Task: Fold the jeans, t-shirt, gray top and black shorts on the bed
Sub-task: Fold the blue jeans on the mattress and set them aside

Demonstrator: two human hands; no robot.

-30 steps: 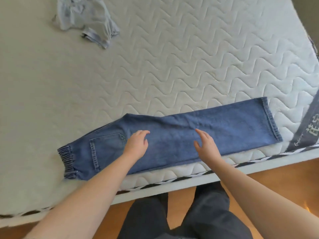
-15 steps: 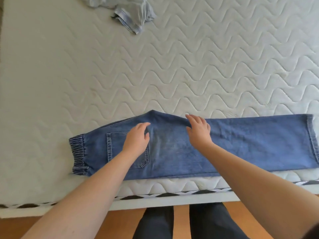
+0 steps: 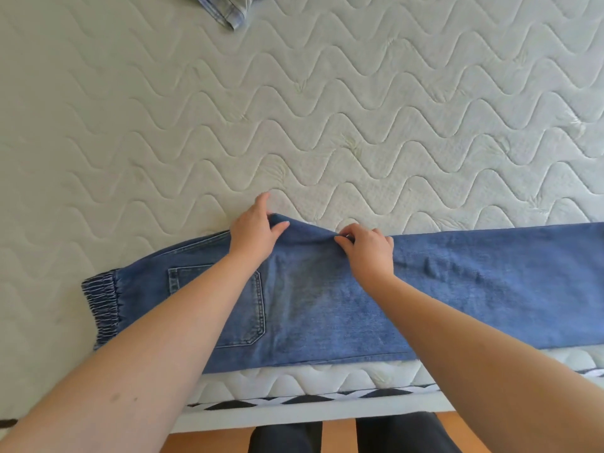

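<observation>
Along the near edge of the bed (image 3: 327, 125), jeans (image 3: 457, 295) lying flat, far-edge crotch point pinched by left hand (image 3: 253, 233), thumb on top, and by curled fingers of right hand (image 3: 369, 250)

Matt blue denim jeans (image 3: 327, 305), faded paler at centre, with a gathered elastic waistband (image 3: 99, 308) at left, lie on a quilted, wave-stitched cloth mattress (image 3: 294, 109). Pale, washed-out fabric (image 3: 228, 9) sits at top centre; smooth wood floor (image 3: 336, 436) shows at bottom.
</observation>
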